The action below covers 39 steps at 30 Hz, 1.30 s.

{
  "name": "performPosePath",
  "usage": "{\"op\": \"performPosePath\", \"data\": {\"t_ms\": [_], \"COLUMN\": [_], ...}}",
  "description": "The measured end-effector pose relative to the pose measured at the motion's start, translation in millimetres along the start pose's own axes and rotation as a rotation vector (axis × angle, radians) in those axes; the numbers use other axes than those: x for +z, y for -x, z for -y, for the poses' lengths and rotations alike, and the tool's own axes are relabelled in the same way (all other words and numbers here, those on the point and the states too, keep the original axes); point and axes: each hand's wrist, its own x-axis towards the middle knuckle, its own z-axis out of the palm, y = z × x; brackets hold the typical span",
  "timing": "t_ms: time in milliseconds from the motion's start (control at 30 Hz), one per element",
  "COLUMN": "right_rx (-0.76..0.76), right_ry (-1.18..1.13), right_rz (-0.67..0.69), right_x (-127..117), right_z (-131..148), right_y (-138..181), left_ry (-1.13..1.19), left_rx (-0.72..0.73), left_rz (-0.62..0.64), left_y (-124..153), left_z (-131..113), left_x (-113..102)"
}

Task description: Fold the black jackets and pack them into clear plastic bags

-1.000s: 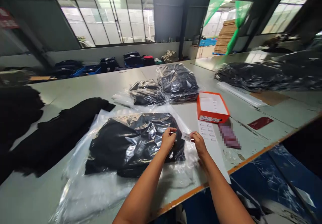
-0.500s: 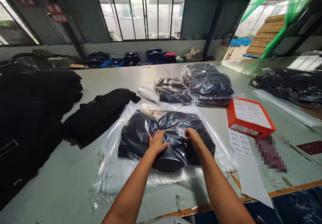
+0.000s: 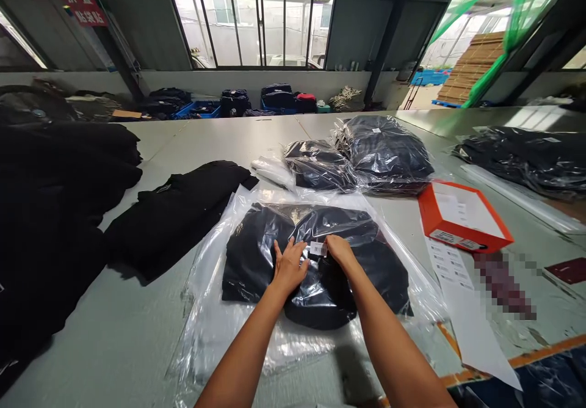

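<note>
A folded black garment in a clear plastic bag [image 3: 256, 261] lies in front of me on a stack of clear plastic bags [image 3: 206, 328]. My left hand [image 3: 290, 267] rests on the bagged garment with its fingers spread. Just right of it, my right hand [image 3: 339, 250] pinches the edge of a white barcode sticker [image 3: 318, 248] close above the bag's surface. I cannot tell how much of the sticker touches the plastic.
Left of the bags lie a folded black garment [image 3: 178, 212] and a big black pile [image 3: 46, 225]. Several bagged garments [image 3: 384, 151] sit behind. To the right stand an orange-red box [image 3: 462, 215] and a sheet of barcode stickers [image 3: 467, 310] overhanging the table edge.
My right hand has moved left with the sticker, nearer to my left hand. The left hand stays on the bag. The view has shifted slightly.
</note>
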Motion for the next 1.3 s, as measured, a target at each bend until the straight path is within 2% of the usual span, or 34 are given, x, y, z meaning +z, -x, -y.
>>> {"op": "performPosePath", "data": {"t_ms": [133,333,633,1200,1300], "right_rx": [0.046,0.060,0.102,0.081,0.029], "right_ry": [0.069,0.113,0.124,0.130,0.172], "right_rz": [0.031,0.070,0.072,0.026,-0.057], "right_x": [1.3,1.1,5.3,7.9,3.2], "right_z": [0.1,0.5,7.9,7.8,8.8], "right_y": [4.4,3.7,5.1,13.9,23.4], "left_ry": [0.020,-0.005,-0.066,-0.154,-0.140], "left_rx": [0.038,0.011,0.030,0.011,0.007], "left_rz": [0.013,0.083,0.112,0.154,0.158], "left_y": [-3.9,-2.4,-4.2,-1.7,-2.2], "left_z": [4.8,7.7,8.5,8.7,6.4], "left_x": [1.4,7.8,8.2,15.3,12.4]}}
